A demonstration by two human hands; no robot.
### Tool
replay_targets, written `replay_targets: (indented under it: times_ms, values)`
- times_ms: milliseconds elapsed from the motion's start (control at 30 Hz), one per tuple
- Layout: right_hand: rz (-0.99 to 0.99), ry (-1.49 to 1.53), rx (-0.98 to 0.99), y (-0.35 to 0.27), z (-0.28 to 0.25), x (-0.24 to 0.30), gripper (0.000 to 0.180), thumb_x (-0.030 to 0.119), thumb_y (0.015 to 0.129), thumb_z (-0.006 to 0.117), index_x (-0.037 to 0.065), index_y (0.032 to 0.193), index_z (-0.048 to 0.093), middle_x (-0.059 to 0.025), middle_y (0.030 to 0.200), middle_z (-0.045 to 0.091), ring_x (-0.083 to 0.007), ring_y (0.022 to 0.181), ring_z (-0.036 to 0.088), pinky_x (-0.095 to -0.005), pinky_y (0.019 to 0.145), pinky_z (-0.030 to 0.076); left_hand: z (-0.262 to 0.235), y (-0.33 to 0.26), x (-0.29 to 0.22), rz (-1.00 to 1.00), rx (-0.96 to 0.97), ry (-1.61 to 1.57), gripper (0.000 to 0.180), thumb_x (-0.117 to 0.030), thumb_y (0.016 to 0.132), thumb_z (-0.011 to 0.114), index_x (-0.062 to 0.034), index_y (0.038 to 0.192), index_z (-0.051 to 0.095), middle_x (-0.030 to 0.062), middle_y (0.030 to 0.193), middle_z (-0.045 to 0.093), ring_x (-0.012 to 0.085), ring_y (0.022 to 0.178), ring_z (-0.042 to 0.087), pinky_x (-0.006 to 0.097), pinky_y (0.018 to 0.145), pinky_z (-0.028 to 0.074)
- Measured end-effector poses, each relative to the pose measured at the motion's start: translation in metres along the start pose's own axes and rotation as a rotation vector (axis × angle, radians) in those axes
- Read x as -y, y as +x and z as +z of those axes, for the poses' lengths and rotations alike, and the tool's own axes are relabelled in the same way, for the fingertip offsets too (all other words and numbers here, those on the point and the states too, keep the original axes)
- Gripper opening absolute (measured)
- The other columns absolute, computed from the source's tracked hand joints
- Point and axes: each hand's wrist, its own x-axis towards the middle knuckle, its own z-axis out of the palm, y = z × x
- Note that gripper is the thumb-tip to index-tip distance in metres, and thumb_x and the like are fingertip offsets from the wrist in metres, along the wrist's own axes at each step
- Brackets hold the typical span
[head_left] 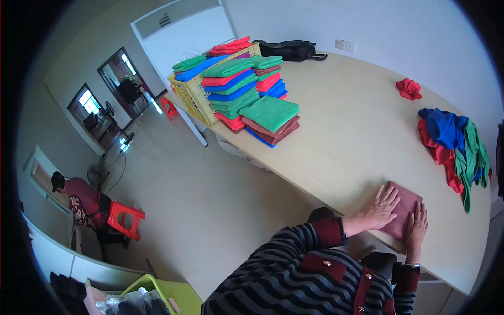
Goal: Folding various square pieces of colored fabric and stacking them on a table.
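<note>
I'm pressing the folded brown cloth point(403, 207) flat with both open palms, left hand point(380, 208) and right hand point(416, 227); stacking probably comes next.

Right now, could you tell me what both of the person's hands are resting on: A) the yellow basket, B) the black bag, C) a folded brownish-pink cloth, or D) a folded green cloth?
C: the left hand and right hand lie flat on the folded brownish-pink cloth at the table edge.

Dark grey-striped knit cardigan, maroon cuffs and button placket, gold buttons, bare hands
</note>
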Motion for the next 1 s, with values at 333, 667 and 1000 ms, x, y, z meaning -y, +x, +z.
replay_targets:
  times_ms: [333,667,1000]
  values:
    - [-0.274,0.025,-0.137,-0.005,-0.022,0.064,0.047,0.022,0.096,0.049,0.003,0.139,0.052,-0.0132,0.147,0.049,-0.0321,0.143,0.035,-0.0455,0.123,0.02,-0.024,-0.012,-0.017,0.024,0.024,-0.043,0.076,-0.037,0.089,0.064,-0.001,0.15,0.039,0.0233,0.157,0.033,0.0369,0.149,0.025,0.055,0.122,0.013]
    - [0.004,0.052,-0.11,-0.007,-0.012,0.011,0.051,0.035,0.101,0.045,0.014,0.148,0.045,-0.0109,0.153,0.044,-0.0317,0.145,0.034,-0.0475,0.118,0.027,-0.012,-0.005,-0.01,0.101,0.084,0.128,0.08,-0.05,0.094,0.057,-0.0019,0.153,0.033,0.0191,0.161,0.027,0.0355,0.151,0.021,0.056,0.122,0.012]
    - [0.065,0.356,-0.246,-0.035,-0.007,-0.045,0.045,0.029,0.101,0.05,0.006,0.139,0.053,-0.0169,0.142,0.054,-0.0339,0.137,0.043,-0.0477,0.115,0.031,-0.048,-0.028,-0.011,0.27,0.147,0.087,0.084,-0.047,0.086,0.071,-0.0058,0.151,0.037,0.0194,0.159,0.031,0.0351,0.148,0.028,0.056,0.12,0.019]
